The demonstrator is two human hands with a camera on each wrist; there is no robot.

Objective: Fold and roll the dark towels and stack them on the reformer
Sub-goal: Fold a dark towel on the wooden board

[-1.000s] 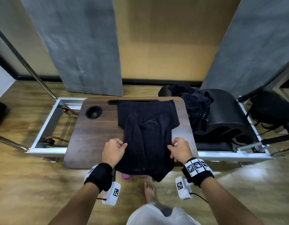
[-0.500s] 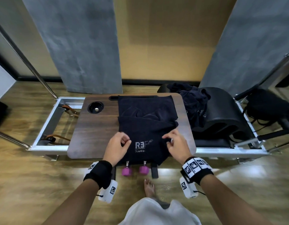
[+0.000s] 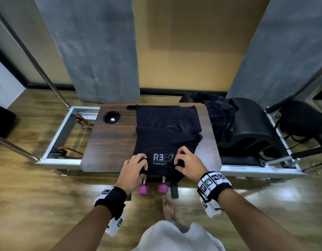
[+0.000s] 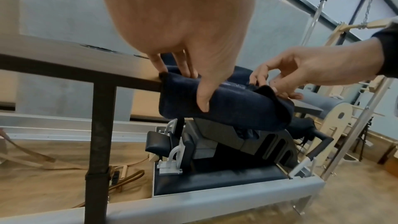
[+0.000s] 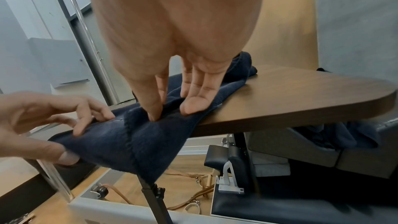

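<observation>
On the wooden board point(image 3: 109, 142), both hands point(image 3: 133, 169) point(image 3: 190, 163) still pinch the towel point(image 3: 165, 142), now closer together.

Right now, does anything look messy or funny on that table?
A little. The dark towel isn't flat: its middle is bunched in wrinkles, and its near end droops over the wooden table edge, where both hands pinch it. Another dark towel heap lies crumpled on the black arc.

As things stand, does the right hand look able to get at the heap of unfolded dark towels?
Probably yes: the heap lies uncovered just right of the board, but the right hand holds the towel.
</observation>
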